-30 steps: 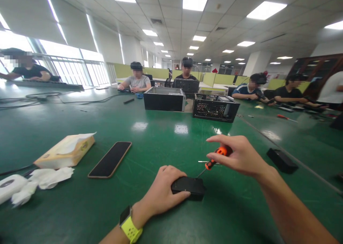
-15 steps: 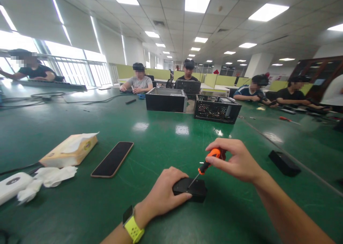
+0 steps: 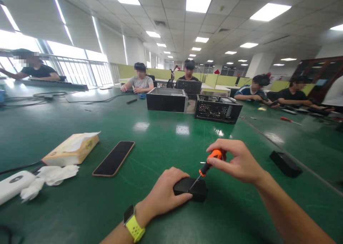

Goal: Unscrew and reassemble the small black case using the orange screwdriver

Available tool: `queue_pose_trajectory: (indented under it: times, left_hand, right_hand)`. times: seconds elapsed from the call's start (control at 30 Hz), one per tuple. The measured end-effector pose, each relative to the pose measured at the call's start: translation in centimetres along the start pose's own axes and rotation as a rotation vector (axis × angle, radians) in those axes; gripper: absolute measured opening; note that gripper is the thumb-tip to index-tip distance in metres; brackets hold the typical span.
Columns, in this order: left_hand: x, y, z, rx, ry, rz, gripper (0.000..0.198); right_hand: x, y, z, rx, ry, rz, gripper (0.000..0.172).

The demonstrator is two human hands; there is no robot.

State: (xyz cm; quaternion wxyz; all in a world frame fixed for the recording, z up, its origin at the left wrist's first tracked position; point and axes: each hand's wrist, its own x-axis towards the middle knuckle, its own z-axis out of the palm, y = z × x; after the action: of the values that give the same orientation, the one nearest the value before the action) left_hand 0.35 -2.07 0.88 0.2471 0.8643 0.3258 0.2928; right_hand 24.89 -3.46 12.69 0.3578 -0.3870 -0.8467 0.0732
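Note:
A small black box-shaped part lies on the green table in front of me. My left hand grips its left end, thumb along the near side and fingers over the far side. My right hand is closed around the orange and black handle of a screwdriver. The screwdriver leans up to the right, and its tip touches the top face of the black part near my left thumb. Whether a screw sits under the tip is too small to tell.
A phone, a tissue pack, crumpled tissues and a white device lie left. Another black block lies right. Two black computer cases stand ahead. A second screwdriver lies far right. Several people sit around the table.
The view has shifted very slightly. Both hands keep their grips, and the screwdriver tip stays on the black part.

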Motion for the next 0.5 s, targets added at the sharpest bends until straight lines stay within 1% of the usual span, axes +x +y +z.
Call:
queue_pose_trajectory:
  times: [0.5]
  left_hand:
    - [-0.03,0.10,0.04,0.006,0.010,0.004,0.034]
  right_hand:
    - [-0.11,-0.05,-0.01,0.005,0.001,-0.035,0.015]
